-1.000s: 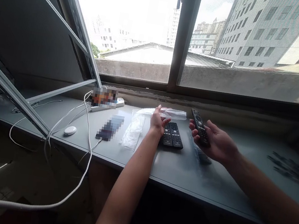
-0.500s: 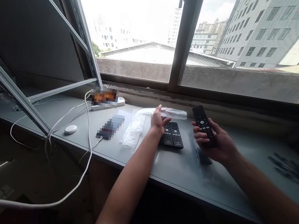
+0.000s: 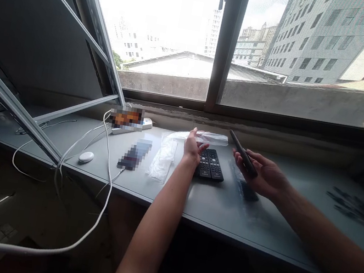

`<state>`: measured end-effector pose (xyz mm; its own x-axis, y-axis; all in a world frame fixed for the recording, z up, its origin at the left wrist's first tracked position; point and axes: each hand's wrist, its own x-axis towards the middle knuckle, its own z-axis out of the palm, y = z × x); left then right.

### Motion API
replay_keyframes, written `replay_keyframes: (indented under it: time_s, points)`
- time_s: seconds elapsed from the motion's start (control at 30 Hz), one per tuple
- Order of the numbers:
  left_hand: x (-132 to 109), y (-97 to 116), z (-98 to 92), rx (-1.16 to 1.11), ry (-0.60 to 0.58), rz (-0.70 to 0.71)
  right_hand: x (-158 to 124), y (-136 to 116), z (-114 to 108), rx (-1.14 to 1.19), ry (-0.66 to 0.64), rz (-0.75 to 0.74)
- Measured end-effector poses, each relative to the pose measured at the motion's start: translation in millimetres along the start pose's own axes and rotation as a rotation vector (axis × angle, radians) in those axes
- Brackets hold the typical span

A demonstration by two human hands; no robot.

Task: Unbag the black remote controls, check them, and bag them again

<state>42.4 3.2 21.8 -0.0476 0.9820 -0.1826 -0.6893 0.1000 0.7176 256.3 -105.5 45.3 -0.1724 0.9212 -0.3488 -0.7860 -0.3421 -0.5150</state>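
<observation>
My right hand (image 3: 269, 175) is closed around a black remote control (image 3: 242, 152), held above the desk and turned so its narrow side faces me. A clear plastic bag (image 3: 214, 139) stretches rightward from my left hand (image 3: 193, 147), whose fingers are curled on it; part of that grip is hidden. Just beneath the left hand, two more black remote controls (image 3: 214, 165) lie side by side on the desk, buttons up. Under the right hand lies another dark item in clear plastic (image 3: 246, 191), partly covered from sight.
Flattened clear bags (image 3: 163, 161) lie left of my left arm. Farther left are a blurred phone-like device (image 3: 134, 154) on a cable, a round white object (image 3: 86, 157) and a power strip (image 3: 147, 123). White cables (image 3: 100, 206) hang over the desk edge. Dark thin items (image 3: 355, 207) lie right.
My right hand has rotated the remote control, so its button face has turned away and its edge shows. The left hand and the bag have stayed almost still.
</observation>
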Motion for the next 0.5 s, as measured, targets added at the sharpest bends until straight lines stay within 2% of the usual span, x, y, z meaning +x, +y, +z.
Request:
replay_keyframes:
  time_s: [0.33, 0.5]
  points:
    - [-0.8, 0.2, 0.8, -0.022, -0.01, -0.009, -0.1, 0.7, -6.5, -0.017, -0.052, 0.075]
    - [-1.6, 1.1, 0.9, -0.009, -0.011, -0.011, -2.1, 5.3, -3.1, -0.014, -0.083, 0.053]
